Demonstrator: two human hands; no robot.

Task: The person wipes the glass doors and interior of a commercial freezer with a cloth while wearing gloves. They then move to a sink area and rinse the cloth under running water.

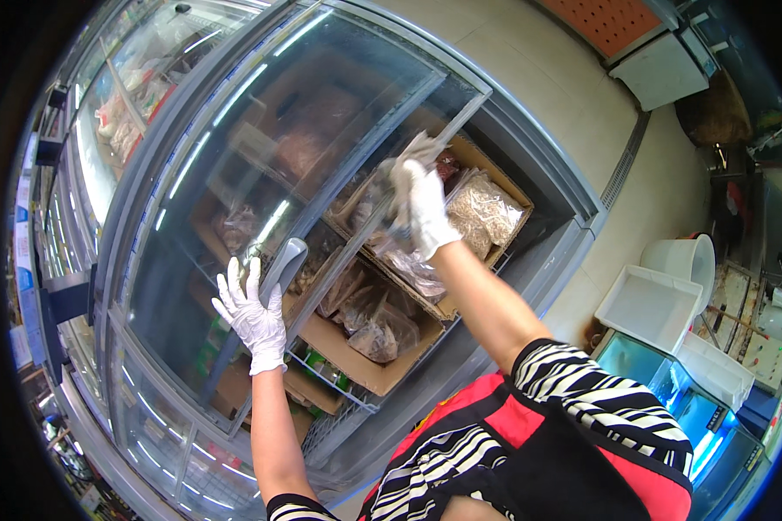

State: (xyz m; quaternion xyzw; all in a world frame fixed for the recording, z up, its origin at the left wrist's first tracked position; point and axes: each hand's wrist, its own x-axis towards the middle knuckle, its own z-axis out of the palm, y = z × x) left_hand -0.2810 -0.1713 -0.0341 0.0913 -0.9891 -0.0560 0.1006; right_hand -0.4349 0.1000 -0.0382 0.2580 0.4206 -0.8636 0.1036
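A chest freezer with sliding glass lids (189, 195) stands before me, partly open. My left hand (254, 319), in a white glove, rests with spread fingers on the glass beside the grey lid handle (287, 264). My right hand (423, 208), also gloved, holds a greyish cloth (407, 163), blurred, at the edge of a glass lid. Under it is a cardboard box (515, 189) with clear bags of pale dried food (485, 208). A second cardboard box (371, 374) holds bagged dark food (381, 335).
A wire basket (339, 384) hangs inside the freezer. Left of it stands another glass-topped freezer with bagged goods (130, 111). Across the tiled floor (541, 84) are a white tray (651, 306), a white bucket (697, 260) and blue-lit water tanks (691, 417).
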